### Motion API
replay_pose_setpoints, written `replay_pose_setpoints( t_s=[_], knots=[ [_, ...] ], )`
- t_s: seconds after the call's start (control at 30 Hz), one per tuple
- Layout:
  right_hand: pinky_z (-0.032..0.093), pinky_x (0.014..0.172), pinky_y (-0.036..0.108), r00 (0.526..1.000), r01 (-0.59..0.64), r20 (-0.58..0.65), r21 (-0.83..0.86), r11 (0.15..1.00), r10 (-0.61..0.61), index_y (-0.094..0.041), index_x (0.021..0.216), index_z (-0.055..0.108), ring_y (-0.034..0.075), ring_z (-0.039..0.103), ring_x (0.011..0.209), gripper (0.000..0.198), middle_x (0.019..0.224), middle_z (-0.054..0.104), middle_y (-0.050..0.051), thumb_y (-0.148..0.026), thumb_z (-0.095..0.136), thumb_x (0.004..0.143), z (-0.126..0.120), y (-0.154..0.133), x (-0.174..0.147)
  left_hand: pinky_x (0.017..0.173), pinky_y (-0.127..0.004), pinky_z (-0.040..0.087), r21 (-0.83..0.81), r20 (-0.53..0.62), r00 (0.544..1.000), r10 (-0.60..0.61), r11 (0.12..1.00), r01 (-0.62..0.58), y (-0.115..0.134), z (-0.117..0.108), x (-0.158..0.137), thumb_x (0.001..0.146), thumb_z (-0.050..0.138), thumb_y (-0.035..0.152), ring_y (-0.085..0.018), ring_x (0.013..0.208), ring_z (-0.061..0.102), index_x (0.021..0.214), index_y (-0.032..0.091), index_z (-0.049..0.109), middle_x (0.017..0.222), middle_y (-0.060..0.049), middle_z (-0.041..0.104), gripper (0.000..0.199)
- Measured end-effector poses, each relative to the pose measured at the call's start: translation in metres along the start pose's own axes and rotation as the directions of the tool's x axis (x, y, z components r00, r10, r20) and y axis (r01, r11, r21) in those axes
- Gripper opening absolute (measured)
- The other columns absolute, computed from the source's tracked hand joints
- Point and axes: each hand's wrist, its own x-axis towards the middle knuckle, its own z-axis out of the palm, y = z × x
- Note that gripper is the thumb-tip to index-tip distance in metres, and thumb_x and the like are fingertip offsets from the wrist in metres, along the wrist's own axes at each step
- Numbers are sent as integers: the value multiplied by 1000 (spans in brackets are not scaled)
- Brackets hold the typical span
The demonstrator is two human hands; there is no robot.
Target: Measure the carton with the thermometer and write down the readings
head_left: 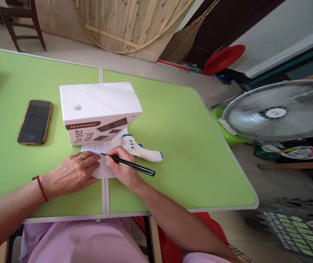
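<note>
Open room is seen on the green table [178, 120] to the right of the hands, up to its rounded rt edge; a seam between two tabletops runs under the paper. To the left a phone [35, 122] is laid flat, well apart. The far part of the paper sheet [105, 157] is hidden under the white box [98, 111]; its print is too small to be read. A thermometer [142, 149] is partly covered by the rt hand. The pen [129, 164] is clamped in the right hand [122, 166], tip on the sheet. The left hand [72, 173] is laid flat, fingers together, pressed on the sheet's left edge, w/ nothing held.
</note>
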Motion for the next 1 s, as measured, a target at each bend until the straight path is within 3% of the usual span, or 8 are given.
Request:
replay_pose_setpoints(
  t_s=[1.0],
  knots=[
    [47,51,24,998,55,8,-34,998,-55,-23,76,55,12,55,53,5,61,61,-4,-24,58,81,2,1,3,93,-47,59,-5,-35,999,13,1000,-13,0,-1,0,89,69,24,-34,115,65,107,9,66,124,-18,68,24]
  ],
)
